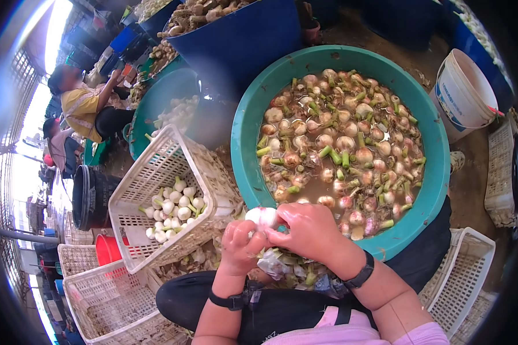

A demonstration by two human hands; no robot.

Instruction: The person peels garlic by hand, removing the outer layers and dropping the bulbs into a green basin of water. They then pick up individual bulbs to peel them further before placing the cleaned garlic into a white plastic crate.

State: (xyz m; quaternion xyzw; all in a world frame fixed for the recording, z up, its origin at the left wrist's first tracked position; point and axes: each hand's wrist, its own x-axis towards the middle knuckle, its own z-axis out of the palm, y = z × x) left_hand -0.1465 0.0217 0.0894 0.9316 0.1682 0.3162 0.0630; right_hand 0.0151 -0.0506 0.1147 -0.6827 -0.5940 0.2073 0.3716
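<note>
Just past the near rim of a round teal tub (244,129), both my hands meet on one garlic bulb (261,217), mostly white with a pinkish patch. My left hand (241,243) grips it from below and left. The fingertips of my right hand (313,228) pinch its right side; the contact is partly hidden by the fingers. Muddy water in the tub holds many unpeeled garlic bulbs (345,143) with cut green stems. Loose garlic skins (276,264) lie beneath my hands. Peeled white bulbs (177,207) sit in a tilted white plastic crate (125,235) to the left.
White crates (108,297) stand at lower left, another crate (466,276) at lower right. A white bucket (466,95) stands beyond the tub's right side. A large blue bin (246,47) of garlic rises behind. A red bucket (110,249) and seated people (84,103) are further left.
</note>
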